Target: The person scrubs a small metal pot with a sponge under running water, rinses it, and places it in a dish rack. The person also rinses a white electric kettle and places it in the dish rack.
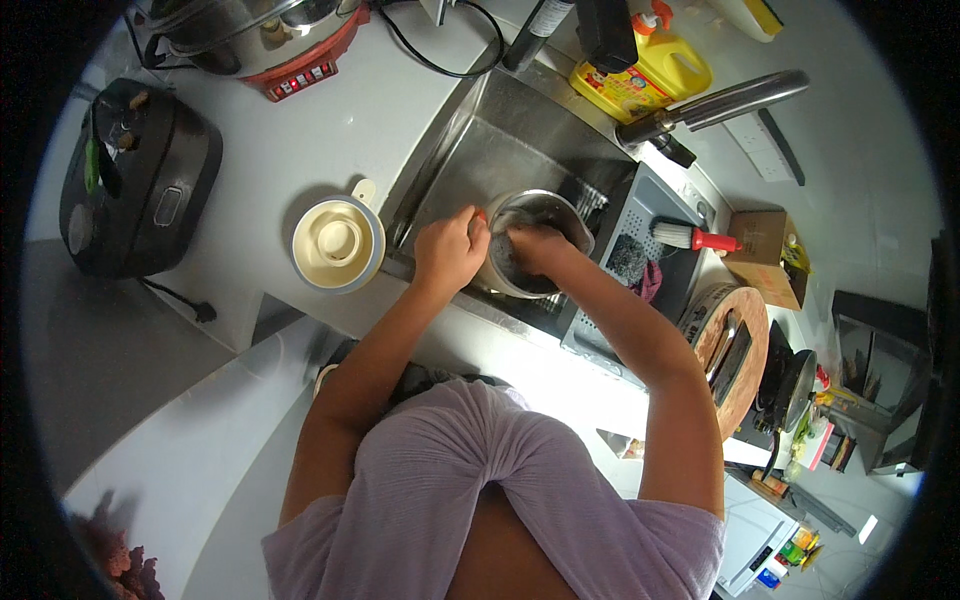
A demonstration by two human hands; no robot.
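Note:
A pot [500,277] with a pale outside and a steel inside stands tilted over the sink [495,157], near its front edge. My left hand [450,251] is closed at the pot's left side, where a handle seems hidden under the fingers; a small orange-red spot shows by the fingertips. My right hand [536,249] reaches down into the pot. Its fingers are hidden inside, and whether they hold anything cannot be seen. Greyish, foamy-looking matter lies along the pot's inner wall. On the counter to the left sits a cream lid [337,244] with a grey rim and a tab.
A grey drain basket [637,195] at the sink's right side holds a steel-wool scrubber [628,257] and a red-handled brush [694,238]. Behind are the faucet [712,109] and a yellow detergent jug [645,75]. At left stand a rice cooker [142,180] and a red-based electric cooker [300,79].

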